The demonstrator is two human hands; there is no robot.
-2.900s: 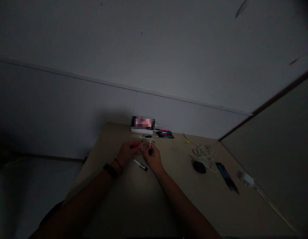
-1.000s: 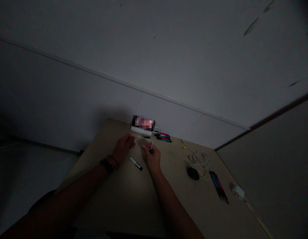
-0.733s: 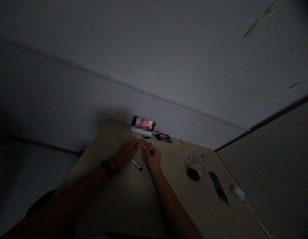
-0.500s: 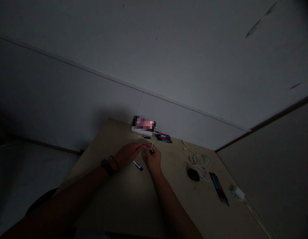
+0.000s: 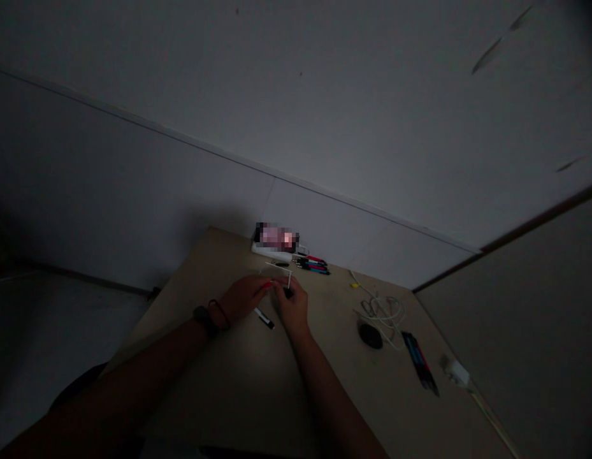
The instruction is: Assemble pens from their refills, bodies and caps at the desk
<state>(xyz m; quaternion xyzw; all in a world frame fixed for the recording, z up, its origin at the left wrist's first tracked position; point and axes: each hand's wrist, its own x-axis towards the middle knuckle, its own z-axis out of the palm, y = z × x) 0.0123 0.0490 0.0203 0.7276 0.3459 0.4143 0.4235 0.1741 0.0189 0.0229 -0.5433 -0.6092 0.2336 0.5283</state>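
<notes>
My left hand [image 5: 241, 298], a dark watch and a cord on its wrist, is closed on a red pen part [image 5: 267, 285]. My right hand [image 5: 294, 307] meets it fingertip to fingertip. Its fingers are closed on a small black piece [image 5: 288, 292], with a thin white stick [image 5: 290, 279] standing up beside it. How the parts fit together is hidden by the fingers and the dim light. Below the hands a white-and-black pen-like piece [image 5: 264, 318] lies on the table. Just beyond them are a thin white rod [image 5: 279, 267] and a small dark piece.
A lit phone [image 5: 276, 237] leans on a white block [image 5: 269, 253] by the wall. Several pens [image 5: 312, 264] lie beside it. To the right are a coiled white cable [image 5: 384, 311], a black mouse [image 5: 370, 335], more pens [image 5: 420, 362] and a white plug [image 5: 458, 373].
My right hand has shifted slightly left, and the white stick by it has moved left too. Both hands remain together at the red pen part.
</notes>
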